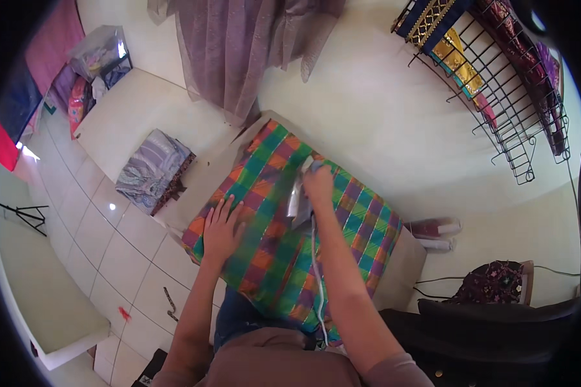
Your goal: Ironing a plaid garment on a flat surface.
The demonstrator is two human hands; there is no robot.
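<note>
A checked cloth [265, 238] in green, orange and purple lies spread over a table in front of me. My right hand [318, 184] is wrapped round the handle of a clothes iron [295, 201], which rests on the cloth near its middle. From the iron a pale cord [318, 277] runs back along my right forearm toward my body. My left hand [223, 227] lies flat on the left part of the cloth, fingers spread, with nothing in it. The iron's underside is hidden.
A folded grey patterned cloth [150, 169] sits left of the checked one. A black wire rack [497, 97] with fabrics hangs on the wall at right. A purple curtain [232, 58] hangs beyond the table. Dark seating [484, 335] stands at lower right, near a dark floral cloth [494, 282].
</note>
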